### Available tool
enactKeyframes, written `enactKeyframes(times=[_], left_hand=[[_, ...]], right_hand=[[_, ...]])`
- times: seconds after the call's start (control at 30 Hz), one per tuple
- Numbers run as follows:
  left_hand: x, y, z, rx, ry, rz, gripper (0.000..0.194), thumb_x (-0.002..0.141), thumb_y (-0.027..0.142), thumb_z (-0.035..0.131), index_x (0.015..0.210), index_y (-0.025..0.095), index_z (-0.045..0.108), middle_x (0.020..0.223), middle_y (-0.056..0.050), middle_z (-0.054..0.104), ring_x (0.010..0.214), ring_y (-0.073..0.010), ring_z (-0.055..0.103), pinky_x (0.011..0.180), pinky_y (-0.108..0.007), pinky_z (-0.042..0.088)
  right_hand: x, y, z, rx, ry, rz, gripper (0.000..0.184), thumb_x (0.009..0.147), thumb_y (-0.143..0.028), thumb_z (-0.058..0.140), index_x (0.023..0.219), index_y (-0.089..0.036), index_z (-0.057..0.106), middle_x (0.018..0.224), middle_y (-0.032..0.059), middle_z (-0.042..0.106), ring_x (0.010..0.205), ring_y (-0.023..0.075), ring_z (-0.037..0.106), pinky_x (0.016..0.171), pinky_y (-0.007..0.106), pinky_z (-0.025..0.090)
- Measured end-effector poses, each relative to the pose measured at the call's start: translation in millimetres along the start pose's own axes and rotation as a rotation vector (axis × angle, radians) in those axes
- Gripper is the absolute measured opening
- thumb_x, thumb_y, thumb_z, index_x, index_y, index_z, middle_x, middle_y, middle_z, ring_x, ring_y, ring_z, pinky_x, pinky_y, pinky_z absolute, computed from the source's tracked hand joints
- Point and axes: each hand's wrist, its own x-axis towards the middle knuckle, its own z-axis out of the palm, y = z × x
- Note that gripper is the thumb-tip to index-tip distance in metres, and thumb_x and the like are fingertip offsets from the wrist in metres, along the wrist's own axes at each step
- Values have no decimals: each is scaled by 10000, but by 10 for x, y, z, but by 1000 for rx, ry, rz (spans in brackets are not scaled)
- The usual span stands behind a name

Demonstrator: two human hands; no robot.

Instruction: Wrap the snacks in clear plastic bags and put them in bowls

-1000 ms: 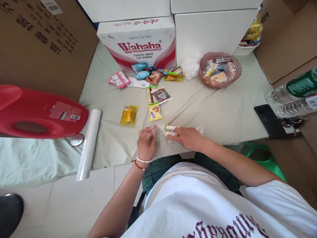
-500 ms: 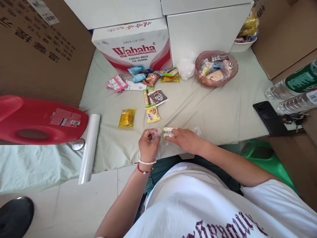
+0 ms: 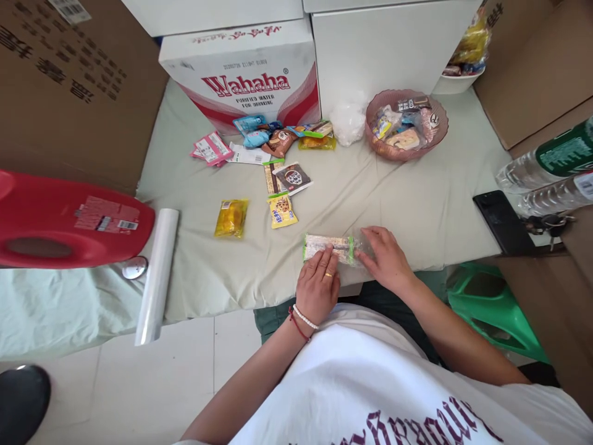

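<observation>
A packaged snack bar [image 3: 340,243] with green ends lies near the table's front edge, in clear plastic film [image 3: 360,242]. My left hand [image 3: 319,281] rests on the bar, fingers stretched out flat over its wrapper. At the bar's right end, my right hand [image 3: 386,259] touches the loose film, thumb and fingers apart. A yellow cookie packet [image 3: 281,211], a dark square packet [image 3: 294,177] and another green-ended bar [image 3: 273,178] lie beyond my hands. Farther left is a yellow clear-wrapped snack [image 3: 231,219].
A pink bowl [image 3: 403,151] of snacks stands at the back right, beside a white plastic bundle [image 3: 347,123]. More packets lie before the Wahaha box [image 3: 245,80]. On the left are a film roll [image 3: 157,278] and red jug [image 3: 106,216]; on the right, a phone [image 3: 503,221] and bottles [image 3: 551,157].
My left hand has moved right, from the film's left end onto the bar. My right hand has slid right off the bar to the film's right end, uncovering the bar.
</observation>
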Motion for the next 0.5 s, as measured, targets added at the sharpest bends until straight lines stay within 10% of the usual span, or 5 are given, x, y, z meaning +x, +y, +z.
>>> enactKeyframes(times=[0.2,0.37,0.5], left_hand=[[-19,-24,35,36,5,22,667,958,167,523,1603,221,365,1602,-116,485,1434,-305,517,1109,-476,432],[-19,-36,52,18,25,24,627,959,173,534,1574,220,418,1590,-117,500,1435,-292,522,1108,-467,439],[-27,-20,61,-35,21,22,587,942,148,537,1523,230,495,1512,-134,589,1444,-276,522,1197,-513,372]], right_hand=[[-77,-29,4,-65,59,16,136,949,-264,563,989,-196,675,1310,168,589,1196,327,529,1017,499,481],[136,-361,-143,44,-57,74,144,1003,-284,493,991,-212,618,932,49,693,816,198,642,759,308,488],[429,-751,27,-207,-206,13,170,1024,-232,461,1005,-201,627,990,75,714,919,218,664,774,304,460]])
